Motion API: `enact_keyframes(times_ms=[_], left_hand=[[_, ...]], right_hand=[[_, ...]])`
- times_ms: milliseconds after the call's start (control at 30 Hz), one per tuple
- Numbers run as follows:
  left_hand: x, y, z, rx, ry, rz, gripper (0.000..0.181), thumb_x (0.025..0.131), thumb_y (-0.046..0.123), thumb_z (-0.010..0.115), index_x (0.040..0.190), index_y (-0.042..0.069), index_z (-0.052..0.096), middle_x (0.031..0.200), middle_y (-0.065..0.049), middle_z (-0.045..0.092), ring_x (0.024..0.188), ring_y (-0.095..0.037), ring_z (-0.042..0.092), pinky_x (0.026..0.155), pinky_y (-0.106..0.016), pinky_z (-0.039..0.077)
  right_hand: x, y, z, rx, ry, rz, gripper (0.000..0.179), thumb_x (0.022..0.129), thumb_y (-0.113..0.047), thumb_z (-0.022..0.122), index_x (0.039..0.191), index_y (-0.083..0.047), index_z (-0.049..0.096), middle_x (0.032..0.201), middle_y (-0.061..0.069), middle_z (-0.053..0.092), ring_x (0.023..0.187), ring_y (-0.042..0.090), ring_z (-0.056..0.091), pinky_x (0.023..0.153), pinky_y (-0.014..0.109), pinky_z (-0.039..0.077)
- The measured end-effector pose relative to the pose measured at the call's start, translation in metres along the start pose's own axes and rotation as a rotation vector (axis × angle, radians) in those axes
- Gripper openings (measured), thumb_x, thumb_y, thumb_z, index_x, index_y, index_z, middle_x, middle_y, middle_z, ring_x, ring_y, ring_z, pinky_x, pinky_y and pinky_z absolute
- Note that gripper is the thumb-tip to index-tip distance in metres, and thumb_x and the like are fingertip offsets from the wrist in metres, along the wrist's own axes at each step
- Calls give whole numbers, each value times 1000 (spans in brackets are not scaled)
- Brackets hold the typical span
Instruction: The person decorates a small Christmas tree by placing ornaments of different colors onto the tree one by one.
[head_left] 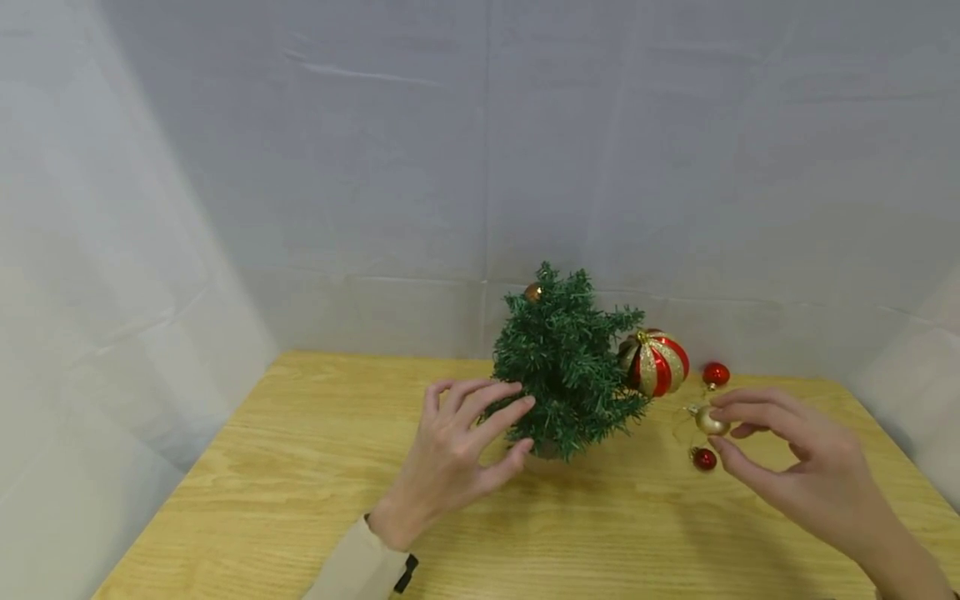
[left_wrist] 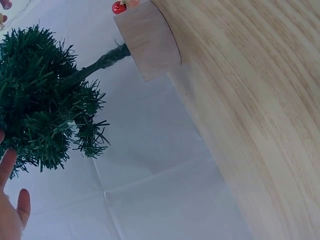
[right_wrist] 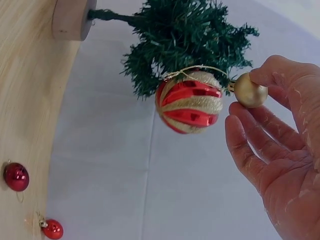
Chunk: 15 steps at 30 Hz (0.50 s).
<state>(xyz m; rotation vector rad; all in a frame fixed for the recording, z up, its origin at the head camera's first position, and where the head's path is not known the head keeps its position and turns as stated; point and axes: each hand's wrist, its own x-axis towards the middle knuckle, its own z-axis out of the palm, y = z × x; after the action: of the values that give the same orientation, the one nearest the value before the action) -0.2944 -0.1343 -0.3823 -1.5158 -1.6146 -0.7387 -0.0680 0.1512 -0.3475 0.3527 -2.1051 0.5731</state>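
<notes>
A small green artificial Christmas tree [head_left: 566,358] stands on a round wooden base [left_wrist: 150,42]. My left hand [head_left: 457,446] is at the tree's left side, its fingers spread and loosely bent at the branches; whether they touch is unclear. Between thumb and fingertips my right hand [head_left: 813,462] pinches a small gold bauble [right_wrist: 251,91], raised above the table with its gold string loop trailing toward the tree. A large red-and-gold striped bauble [head_left: 663,364] hangs on the tree's right side. Near the treetop sits another small gold bauble [head_left: 533,292].
Two small red baubles lie on the wooden table [head_left: 300,467] to the right of the tree: a bright red bauble [head_left: 716,373] farther back and a dark red bauble [head_left: 704,458] nearer. Behind the table hangs a pale cloth backdrop [head_left: 390,183].
</notes>
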Motion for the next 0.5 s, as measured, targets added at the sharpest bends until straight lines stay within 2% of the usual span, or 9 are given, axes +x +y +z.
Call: enact_keyframes(times_ms=[267,500], left_hand=[[0,0,-1,-5,6,-2,35,101,40,59,124,18,73,128,-3,68,115,-25,61,92,-50,42],[5,4,-3,-55,50,19,34,103,38,57,121,17,75,125,-3,70,111,-23,63,89,-43,45]], right_hand=[[7,-9,8,55,1,-43,40,96,-41,68,97,-2,76,109,1,72,90,-4,66,80,5,51],[14,-19,15,86,13,-80,35,96,-36,69,96,-2,76,107,3,72,87,-5,66,78,6,51]])
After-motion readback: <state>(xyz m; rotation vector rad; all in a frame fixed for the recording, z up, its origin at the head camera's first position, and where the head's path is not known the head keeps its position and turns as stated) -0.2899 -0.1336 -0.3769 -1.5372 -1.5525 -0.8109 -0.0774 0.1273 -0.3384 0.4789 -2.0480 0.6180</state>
